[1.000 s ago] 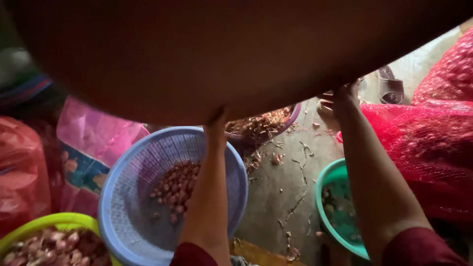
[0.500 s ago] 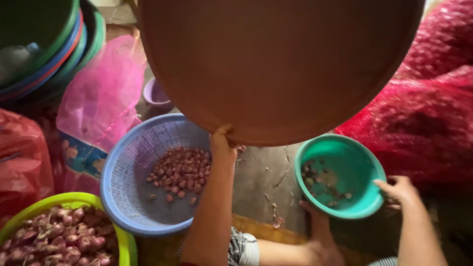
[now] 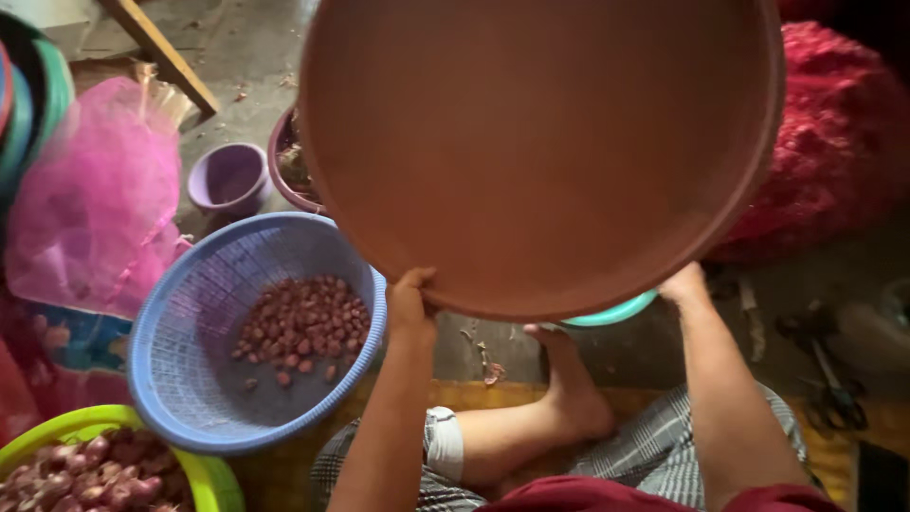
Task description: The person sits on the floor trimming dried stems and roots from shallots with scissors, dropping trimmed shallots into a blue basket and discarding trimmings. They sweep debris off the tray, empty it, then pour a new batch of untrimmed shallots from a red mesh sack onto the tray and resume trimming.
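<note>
While held up near the camera: large round brown tray (image 3: 540, 152), fills the upper middle of the view, underside or flat face toward the lens, slightly tilted.
Left hand (image 3: 409, 301): grip closed on the tray's lower rim, thumb over the edge, forearm rising from the bottom of the frame.
Right hand (image 3: 684, 283): at the tray's lower right rim, touching it; fingers hidden behind the rim, so closure cannot be told.
Tray position: above the floor, over the teal bowl (image 3: 611, 311), of which only a sliver shows below the rim.
Blue basket (image 3: 180, 351): perforated plastic, on the floor just left of the left forearm; holds a small heap of shallots (image 3: 303, 322) in its middle.
Green basket (image 3: 204, 474): lower left corner, filled with more reddish bulbs.
Small purple bowl (image 3: 227, 178): on the concrete floor beyond the blue basket, apart from it.
Maroon basin (image 3: 289, 171): partly hidden behind the tray's left edge.
Pink mesh bag (image 3: 85, 209): left side, beside the blue basket.
Red mesh sack (image 3: 834, 142): right side, behind the tray.
Bare foot (image 3: 573, 389): below the tray, resting on the floor.
Scissors (image 3: 820, 370): floor, far right, dim.
</note>
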